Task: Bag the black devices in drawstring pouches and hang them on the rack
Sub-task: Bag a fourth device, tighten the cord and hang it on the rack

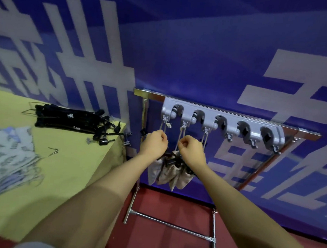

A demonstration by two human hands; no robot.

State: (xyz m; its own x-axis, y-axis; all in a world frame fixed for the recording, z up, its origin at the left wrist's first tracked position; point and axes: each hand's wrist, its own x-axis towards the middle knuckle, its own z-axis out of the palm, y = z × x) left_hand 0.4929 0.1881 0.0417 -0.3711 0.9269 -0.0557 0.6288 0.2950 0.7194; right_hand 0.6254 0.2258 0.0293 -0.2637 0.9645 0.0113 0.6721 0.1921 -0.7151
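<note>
A grey hook rack [223, 122] is fixed to a chrome stand [170, 225] against the blue wall. Three beige drawstring pouches [171, 176] hang by their cords from the rack's left hooks, with black devices poking out of their tops. My left hand [154, 143] grips the cord of the leftmost pouch just below its hook. My right hand [191, 151] pinches the cord of the middle pouch. A heap of black devices [75, 120] lies on the yellow-green table [61, 174] to the left.
Folded grey patterned cloth with wire hangers [5, 158] lies on the table's left part. Three hooks at the rack's right end [263, 135] carry nothing. Red floor [168, 247] lies below the stand. The blue wall with white lettering runs behind everything.
</note>
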